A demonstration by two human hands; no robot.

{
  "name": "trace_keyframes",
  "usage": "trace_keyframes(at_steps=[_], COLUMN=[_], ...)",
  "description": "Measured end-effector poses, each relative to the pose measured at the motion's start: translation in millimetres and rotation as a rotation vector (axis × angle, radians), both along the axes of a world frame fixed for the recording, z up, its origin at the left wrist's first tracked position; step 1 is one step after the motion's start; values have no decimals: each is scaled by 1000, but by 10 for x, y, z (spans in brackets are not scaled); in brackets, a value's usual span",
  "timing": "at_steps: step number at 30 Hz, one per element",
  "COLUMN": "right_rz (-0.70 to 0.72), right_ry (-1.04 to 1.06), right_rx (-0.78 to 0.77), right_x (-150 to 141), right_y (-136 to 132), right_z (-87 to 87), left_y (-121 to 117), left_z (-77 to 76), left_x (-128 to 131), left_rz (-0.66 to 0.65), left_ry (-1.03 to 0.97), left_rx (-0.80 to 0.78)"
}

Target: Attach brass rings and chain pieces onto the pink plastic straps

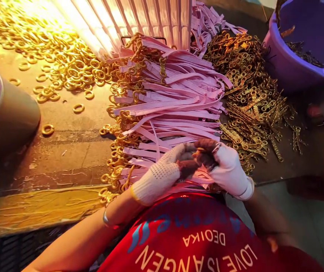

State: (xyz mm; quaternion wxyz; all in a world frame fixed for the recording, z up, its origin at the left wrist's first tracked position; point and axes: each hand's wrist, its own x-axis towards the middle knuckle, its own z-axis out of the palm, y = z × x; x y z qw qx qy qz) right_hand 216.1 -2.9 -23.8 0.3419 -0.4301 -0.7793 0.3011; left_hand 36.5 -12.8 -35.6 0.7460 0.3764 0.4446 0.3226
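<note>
My left hand [169, 166], in a white dotted glove with bare fingertips, is closed with its fingers bent inward. My right hand [224, 166], in a white fingerless glove, meets it with fingers pinched together. A small gold-coloured bit seems to show between the fingertips, but what they hold is too hidden to name. Under and beyond both hands lies a thick layer of pink straps [175, 105], side by side. Gold rings and links [119, 151] are attached along their left ends.
Loose gold rings [78, 108] spread across the table's left side, near a round container [17, 109]. Gold chain-like links [252, 102] are heaped at the right, beside a purple tub [298, 71]. A brightly lit ribbed panel [162, 19] stands at the back.
</note>
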Motion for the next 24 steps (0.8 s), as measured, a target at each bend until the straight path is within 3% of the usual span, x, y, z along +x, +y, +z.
trace_keyframes(at_steps=[3, 7, 10, 14, 18, 24], right_rz=[-136, -126, 1, 243, 216, 175], right_ry=[112, 149, 61, -17, -156, -726], right_rx=[-130, -162, -139, -92, -1, 84], right_x=[28, 40, 102, 124, 80, -27], right_y=[-92, -183, -147, -82, -126, -146], right_z=[-41, -33, 18, 61, 98, 303], left_y=[-36, -83, -90, -83, -110, -125], left_z=[6, 17, 52, 71, 34, 93], left_x=[-17, -49, -97, -138, -155, -257], left_rz=[92, 53, -52, -179, -169, -117], left_ry=[-32, -24, -58, -27, 119, 263], left_rx=[-16, -26, -118, -110, 2, 381])
